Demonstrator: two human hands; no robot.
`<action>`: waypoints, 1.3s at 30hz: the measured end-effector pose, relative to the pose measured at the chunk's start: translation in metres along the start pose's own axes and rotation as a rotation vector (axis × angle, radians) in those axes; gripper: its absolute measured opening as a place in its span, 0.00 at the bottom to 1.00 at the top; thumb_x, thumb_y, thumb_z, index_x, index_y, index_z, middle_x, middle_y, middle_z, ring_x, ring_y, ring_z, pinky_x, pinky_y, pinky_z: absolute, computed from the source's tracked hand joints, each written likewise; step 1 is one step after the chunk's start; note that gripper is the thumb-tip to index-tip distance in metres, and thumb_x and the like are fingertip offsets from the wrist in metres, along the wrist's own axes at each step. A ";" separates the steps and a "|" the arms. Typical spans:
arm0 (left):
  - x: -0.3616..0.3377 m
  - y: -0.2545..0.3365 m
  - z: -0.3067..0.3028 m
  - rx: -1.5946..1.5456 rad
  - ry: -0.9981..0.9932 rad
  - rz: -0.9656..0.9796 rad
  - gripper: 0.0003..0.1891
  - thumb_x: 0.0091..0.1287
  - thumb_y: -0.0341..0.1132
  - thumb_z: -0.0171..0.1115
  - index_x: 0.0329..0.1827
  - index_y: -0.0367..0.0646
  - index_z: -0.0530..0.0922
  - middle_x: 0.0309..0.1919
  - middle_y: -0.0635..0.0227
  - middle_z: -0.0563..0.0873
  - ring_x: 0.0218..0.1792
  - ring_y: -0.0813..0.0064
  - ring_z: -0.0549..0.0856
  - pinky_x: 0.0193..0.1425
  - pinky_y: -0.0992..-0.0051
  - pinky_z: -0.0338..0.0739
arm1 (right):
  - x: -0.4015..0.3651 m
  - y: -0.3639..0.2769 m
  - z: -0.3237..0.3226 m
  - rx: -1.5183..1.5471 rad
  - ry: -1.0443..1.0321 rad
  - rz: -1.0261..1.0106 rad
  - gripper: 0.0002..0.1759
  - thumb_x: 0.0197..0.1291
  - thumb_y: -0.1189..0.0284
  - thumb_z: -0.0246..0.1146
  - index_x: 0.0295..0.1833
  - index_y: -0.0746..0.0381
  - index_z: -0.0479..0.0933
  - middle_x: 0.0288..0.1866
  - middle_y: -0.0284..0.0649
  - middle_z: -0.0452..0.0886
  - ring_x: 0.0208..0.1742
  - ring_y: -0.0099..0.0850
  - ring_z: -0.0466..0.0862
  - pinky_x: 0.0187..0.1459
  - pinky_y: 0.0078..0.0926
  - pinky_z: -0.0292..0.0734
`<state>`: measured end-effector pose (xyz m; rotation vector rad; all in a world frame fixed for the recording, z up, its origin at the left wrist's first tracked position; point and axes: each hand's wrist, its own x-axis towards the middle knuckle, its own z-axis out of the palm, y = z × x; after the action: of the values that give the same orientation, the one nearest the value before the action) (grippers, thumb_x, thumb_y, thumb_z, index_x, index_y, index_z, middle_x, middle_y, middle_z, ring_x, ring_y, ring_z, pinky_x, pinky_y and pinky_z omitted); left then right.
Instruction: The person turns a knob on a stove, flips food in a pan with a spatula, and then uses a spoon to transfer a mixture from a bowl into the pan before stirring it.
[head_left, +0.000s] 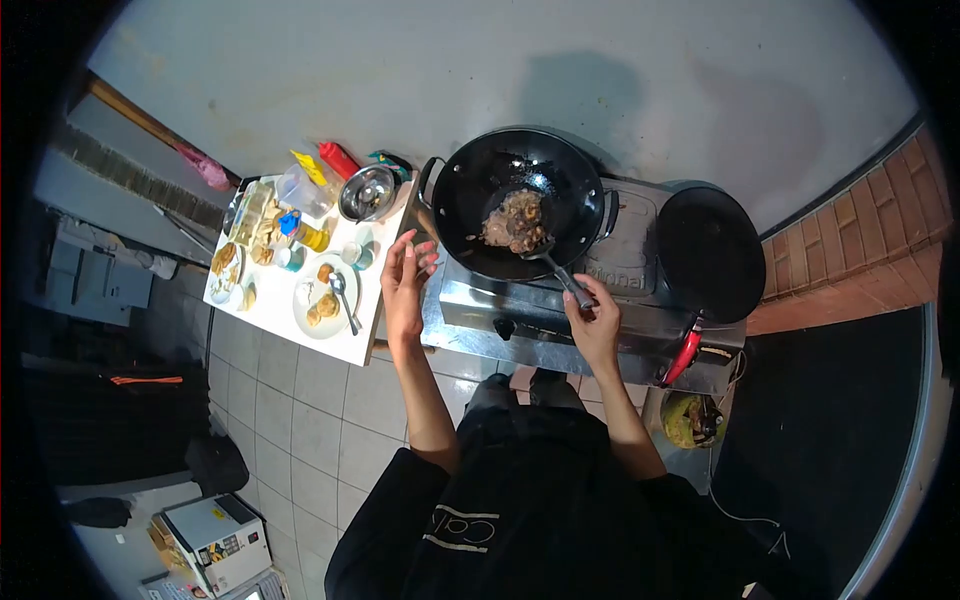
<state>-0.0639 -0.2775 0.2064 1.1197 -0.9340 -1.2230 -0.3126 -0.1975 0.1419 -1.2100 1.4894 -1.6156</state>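
Observation:
A black two-handled wok (475, 165) sits on the left side of the gas stove (470, 300). Chopped, brownish food that looks like minced meat (515, 215) lies in its bottom. My right hand (597, 325) grips the handle of a dark spatula (560, 275), whose head rests in the food and is partly covered by it. Empty and with fingers apart, my left hand (405, 290) hovers between the wok and the white side table (270, 320), near the wok's left handle.
A black frying pan (705, 250) with a red handle (685, 355) occupies the stove's right side. On the table are a plate (305, 290) with food and a spoon (344, 300), a metal bowl (368, 193), a red bottle (338, 160) and an oil bottle (313, 237). A yellowish basin (690, 420) stands below right.

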 end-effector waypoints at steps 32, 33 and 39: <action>0.050 0.001 -0.025 -0.109 -0.297 -0.085 0.20 0.70 0.41 0.55 0.62 0.44 0.68 0.46 0.61 0.81 0.43 0.74 0.82 0.49 0.76 0.75 | -0.001 -0.044 0.025 0.101 0.227 0.047 0.09 0.64 0.78 0.57 0.45 0.73 0.76 0.32 0.40 0.79 0.26 0.22 0.79 0.27 0.18 0.77; 0.051 0.000 -0.026 -0.108 -0.299 -0.088 0.20 0.70 0.41 0.55 0.62 0.44 0.68 0.46 0.61 0.81 0.43 0.74 0.82 0.49 0.76 0.75 | -0.001 -0.045 0.024 0.100 0.229 0.048 0.09 0.64 0.78 0.57 0.45 0.73 0.76 0.32 0.40 0.79 0.26 0.22 0.79 0.27 0.18 0.77; 0.055 0.000 -0.032 -0.141 -0.281 -0.077 0.19 0.70 0.40 0.55 0.61 0.44 0.69 0.45 0.63 0.81 0.43 0.76 0.81 0.48 0.77 0.75 | 0.007 -0.053 0.016 0.031 0.186 0.042 0.08 0.64 0.78 0.58 0.45 0.72 0.76 0.33 0.41 0.80 0.25 0.23 0.80 0.27 0.18 0.78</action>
<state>-0.0255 -0.3272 0.1977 0.8938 -1.0037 -1.5123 -0.2934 -0.2012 0.1941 -1.0274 1.5855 -1.7555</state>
